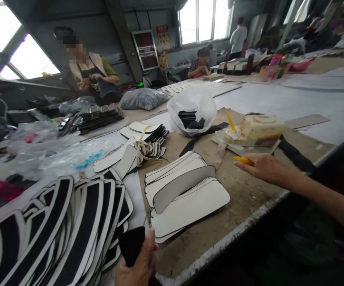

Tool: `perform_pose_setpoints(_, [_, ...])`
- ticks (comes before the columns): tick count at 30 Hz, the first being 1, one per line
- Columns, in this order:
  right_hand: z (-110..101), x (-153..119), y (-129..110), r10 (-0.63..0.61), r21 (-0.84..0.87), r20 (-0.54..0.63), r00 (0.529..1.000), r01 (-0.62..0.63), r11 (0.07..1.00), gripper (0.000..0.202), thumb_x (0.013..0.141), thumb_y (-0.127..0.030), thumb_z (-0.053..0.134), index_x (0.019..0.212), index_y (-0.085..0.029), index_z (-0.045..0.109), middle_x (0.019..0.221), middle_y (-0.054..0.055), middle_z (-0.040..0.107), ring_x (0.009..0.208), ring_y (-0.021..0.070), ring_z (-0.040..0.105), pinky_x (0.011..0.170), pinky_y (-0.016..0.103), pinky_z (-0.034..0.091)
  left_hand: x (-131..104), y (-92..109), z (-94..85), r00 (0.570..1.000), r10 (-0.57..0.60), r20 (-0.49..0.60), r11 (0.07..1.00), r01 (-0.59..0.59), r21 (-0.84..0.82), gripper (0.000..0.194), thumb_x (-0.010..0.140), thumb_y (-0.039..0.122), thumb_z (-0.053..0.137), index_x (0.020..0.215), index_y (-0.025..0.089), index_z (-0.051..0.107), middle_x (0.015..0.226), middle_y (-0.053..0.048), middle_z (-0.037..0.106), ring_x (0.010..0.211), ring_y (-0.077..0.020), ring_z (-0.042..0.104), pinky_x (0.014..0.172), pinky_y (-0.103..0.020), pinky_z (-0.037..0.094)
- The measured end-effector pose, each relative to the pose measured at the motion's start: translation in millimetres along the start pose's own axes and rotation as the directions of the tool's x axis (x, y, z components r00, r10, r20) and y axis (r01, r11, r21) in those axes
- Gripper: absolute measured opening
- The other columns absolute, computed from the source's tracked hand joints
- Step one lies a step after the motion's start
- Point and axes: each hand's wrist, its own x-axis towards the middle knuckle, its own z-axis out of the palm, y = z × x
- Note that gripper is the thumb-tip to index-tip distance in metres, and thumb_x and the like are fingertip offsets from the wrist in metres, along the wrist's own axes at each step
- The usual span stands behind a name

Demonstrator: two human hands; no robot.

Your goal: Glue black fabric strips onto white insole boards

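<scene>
My left hand [140,260] is closed around a black strip [132,243] at the bottom of the view, its thumb beside the stacked pieces. My right hand [261,169] grips a yellow-handled tool [243,160], whose working end I cannot make out. Between the hands lies a fanned stack of white curved pieces with dark edges [190,206], a greyer piece [184,186] among them. Just beyond my right hand stands a yellowed plastic container [261,129]. Another yellow stick [230,120] leans in the pale paste beside it.
White-edged pieces with black strips [82,230] pile up at the left. Behind them are a tied bundle [143,149] and clear plastic bags [70,153]. A white bag [191,111] holds black strips. A worn table edge [228,238] runs along the front. Co-workers [91,75] are farther back.
</scene>
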Motion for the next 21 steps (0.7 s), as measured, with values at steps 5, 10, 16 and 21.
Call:
perform_pose_setpoints(5, [-2, -4, -37, -0.029, 0.059, 0.108, 0.994, 0.023, 0.998, 0.040, 0.085, -0.053, 0.046, 0.060, -0.022, 0.052, 0.054, 0.001, 0.056, 0.052, 0.0179, 0.053, 0.051, 0.027, 0.031, 29, 13, -5.6, 0.966, 0.258, 0.024, 0.944, -0.258, 0.208, 0.046, 0.049, 0.056, 0.077, 0.064, 0.016, 0.060, 0.047, 0.006, 0.044, 0.045, -0.0101, 0.036, 0.047, -0.025, 0.028])
perform_pose_setpoints(10, [19, 14, -44, -0.140, -0.017, 0.089, 0.986, 0.142, 0.990, 0.032, 0.089, -0.044, 0.045, 0.075, -0.019, 0.059, 0.073, 0.006, 0.064, 0.068, 0.0200, 0.059, 0.058, 0.027, 0.035, 58, 25, 3.6, 0.882, 0.445, 0.156, 0.758, -0.463, 0.460, 0.043, 0.057, 0.059, 0.070, 0.064, 0.021, 0.053, 0.046, 0.008, 0.042, 0.047, -0.0132, 0.040, 0.052, -0.026, 0.030])
perform_pose_setpoints(16, [48, 27, -34, -0.173, -0.041, 0.083, 0.981, 0.177, 0.983, 0.030, 0.090, -0.043, 0.047, 0.078, -0.019, 0.059, 0.078, 0.006, 0.063, 0.072, 0.0200, 0.059, 0.062, 0.027, 0.038, 85, 13, 2.7, 0.833, 0.480, 0.275, 0.685, -0.552, 0.476, 0.041, 0.065, 0.062, 0.061, 0.065, 0.022, 0.051, 0.054, 0.005, 0.050, 0.055, -0.0158, 0.049, 0.057, -0.027, 0.036])
perform_pose_setpoints(21, [54, 32, -34, -0.217, -0.011, 0.088, 0.972, 0.218, 0.976, 0.032, 0.091, -0.043, 0.044, 0.071, -0.020, 0.054, 0.073, 0.003, 0.060, 0.066, 0.0180, 0.056, 0.060, 0.026, 0.037, 99, 7, 5.2, 0.831, 0.416, 0.369, 0.720, -0.549, 0.424, 0.043, 0.073, 0.059, 0.054, 0.087, 0.020, 0.063, 0.074, -0.002, 0.066, 0.075, -0.0214, 0.059, 0.069, -0.029, 0.042])
